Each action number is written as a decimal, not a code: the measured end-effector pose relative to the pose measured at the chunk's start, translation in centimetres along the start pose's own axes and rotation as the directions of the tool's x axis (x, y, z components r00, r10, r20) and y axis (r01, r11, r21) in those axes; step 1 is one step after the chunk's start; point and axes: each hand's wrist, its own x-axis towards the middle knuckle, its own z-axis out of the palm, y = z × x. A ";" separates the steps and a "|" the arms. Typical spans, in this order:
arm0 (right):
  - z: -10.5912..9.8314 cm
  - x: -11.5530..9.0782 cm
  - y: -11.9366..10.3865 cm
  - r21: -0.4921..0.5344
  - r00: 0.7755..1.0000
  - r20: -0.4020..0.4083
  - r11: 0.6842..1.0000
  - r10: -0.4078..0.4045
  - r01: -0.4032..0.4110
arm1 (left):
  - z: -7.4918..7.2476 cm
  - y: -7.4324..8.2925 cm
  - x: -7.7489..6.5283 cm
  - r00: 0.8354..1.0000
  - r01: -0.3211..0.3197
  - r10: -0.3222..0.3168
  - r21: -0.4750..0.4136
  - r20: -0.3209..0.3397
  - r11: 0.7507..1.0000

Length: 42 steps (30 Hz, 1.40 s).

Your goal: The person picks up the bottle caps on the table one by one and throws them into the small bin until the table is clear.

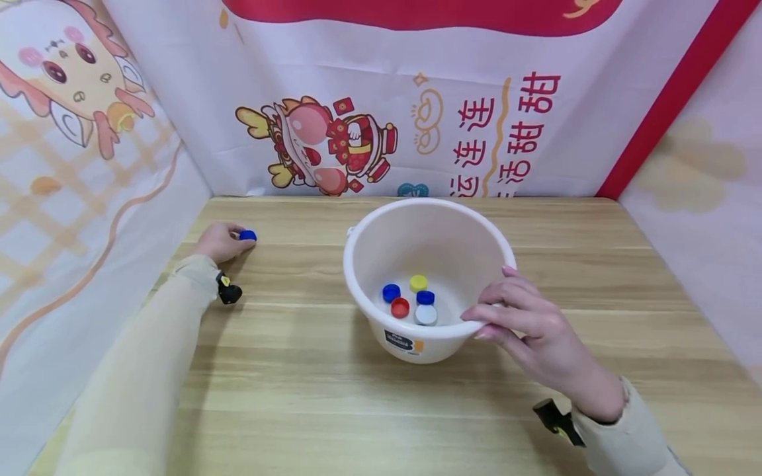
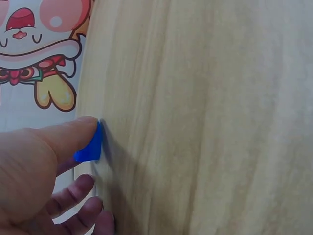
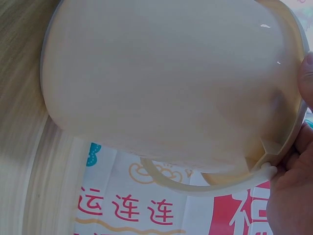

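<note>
At the far left of the table, my left hand [image 1: 223, 242] pinches a blue bottle cap [image 1: 247, 235] between thumb and fingers. In the left wrist view the blue cap [image 2: 91, 146] shows under the thumb, close against the wood. My right hand [image 1: 530, 324] grips the rim of a white plastic bucket [image 1: 430, 340] at its near right side, fingers over the edge. Inside the bucket lie several caps: a yellow cap [image 1: 419, 283], a red cap [image 1: 400, 307], a white cap [image 1: 425, 315] and blue ones [image 1: 391, 293]. The right wrist view shows the bucket's outer wall [image 3: 166, 83] and its handle [image 3: 205, 187].
A wood-grain table [image 1: 286, 396] carries the bucket near its middle. Printed cloth hangs behind it, with a cartoon dragon [image 1: 324, 145] and red writing. More printed cloth [image 1: 89, 231] borders the left side, and pale cloth [image 1: 702, 185] the right.
</note>
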 end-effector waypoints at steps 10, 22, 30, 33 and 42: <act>0.0 0.1 -0.1 0.002 1.000 0.007 1.000 -0.006 0.006 | 0.0 -0.2 -1.4 0.996 0.002 -0.007 -0.052 -0.088 0.999; 0.0 -0.1 -0.1 -0.003 1.000 0.005 1.000 0.011 -0.011 | -0.6 2.2 -5.2 0.993 -0.023 0.012 -0.088 -0.119 0.996; 0.0 -0.2 -0.2 -0.007 0.999 0.011 0.999 0.037 -0.037 | -1.1 5.1 -7.1 0.986 -0.108 0.105 -0.019 -0.129 0.994; 0.0 -0.3 -0.2 -0.009 0.999 0.012 0.999 0.042 -0.042 | -1.1 6.3 -7.7 0.982 -0.146 0.143 -0.011 -0.123 0.989; 0.0 -0.3 -0.2 -0.023 0.998 0.018 0.998 0.058 -0.058 | -0.7 9.4 -9.7 0.968 -0.217 0.217 0.016 -0.124 0.976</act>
